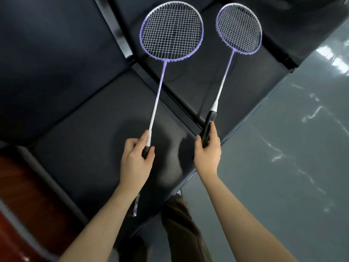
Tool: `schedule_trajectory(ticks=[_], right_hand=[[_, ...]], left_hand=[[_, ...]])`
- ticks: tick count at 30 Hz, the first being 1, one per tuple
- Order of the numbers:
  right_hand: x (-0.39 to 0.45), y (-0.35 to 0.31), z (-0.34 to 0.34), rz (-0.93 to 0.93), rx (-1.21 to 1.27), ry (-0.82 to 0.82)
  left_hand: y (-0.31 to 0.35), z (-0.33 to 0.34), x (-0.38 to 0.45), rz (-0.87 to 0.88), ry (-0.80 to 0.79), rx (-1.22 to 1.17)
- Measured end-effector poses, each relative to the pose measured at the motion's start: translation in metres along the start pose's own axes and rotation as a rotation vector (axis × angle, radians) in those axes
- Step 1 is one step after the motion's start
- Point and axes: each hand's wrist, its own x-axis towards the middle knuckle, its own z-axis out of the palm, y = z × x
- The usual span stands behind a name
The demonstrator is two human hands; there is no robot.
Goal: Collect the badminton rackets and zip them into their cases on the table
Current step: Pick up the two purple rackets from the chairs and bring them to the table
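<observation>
Nearest me, at 6 o'clock: brown trousers (181,224) and both forearms reaching forward. Left hand (135,157) has its grip wrapped round the black handle of the left racket (171,31). The handle's butt end pokes out under the wrist, seemingly in clear wrap. Right hand (207,148) curls its grip round the handle of the right racket (238,28).

Both rackets point to 12 o'clock, heads apart, purple frames, white strings. I can't tell whether the heads touch the dark padded seating (75,114) beneath or are lifted clear.

Progress, my reading: collecting looks done, one racket per hand. Casing and zipping not started.

Not visible: no cases, no table surface. Grey glossy floor (292,148) at 3 o'clock, a reddish-brown patch (18,195) at 8 o'clock, too blurred to name.
</observation>
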Motion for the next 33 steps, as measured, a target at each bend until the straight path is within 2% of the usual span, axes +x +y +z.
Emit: schedule_trajectory(ticks=[5, 17, 23, 28, 33], right_hand=[[-0.098, -0.042, -0.033, -0.098, 0.072, -0.024], [-0.355, -0.116, -0.106, -0.321, 0.157, -0.061], [-0.458, -0.115, -0.130, -0.443, 0.255, -0.133], [-0.527, -0.100, -0.139, -0.550, 0.250, -0.229], [-0.600, -0.082, -0.147, -0.655, 0.214, -0.351]], left_hand=[[0.042, -0.074, -0.049, -0.027, 0.075, -0.083], [0.083, -0.268, -0.226, 0.122, 0.218, -0.141], [0.077, -0.329, -0.325, 0.149, 0.314, -0.127], [0.062, -0.358, -0.410, 0.167, 0.450, -0.090], [0.043, -0.386, -0.499, 0.113, 0.567, -0.029]])
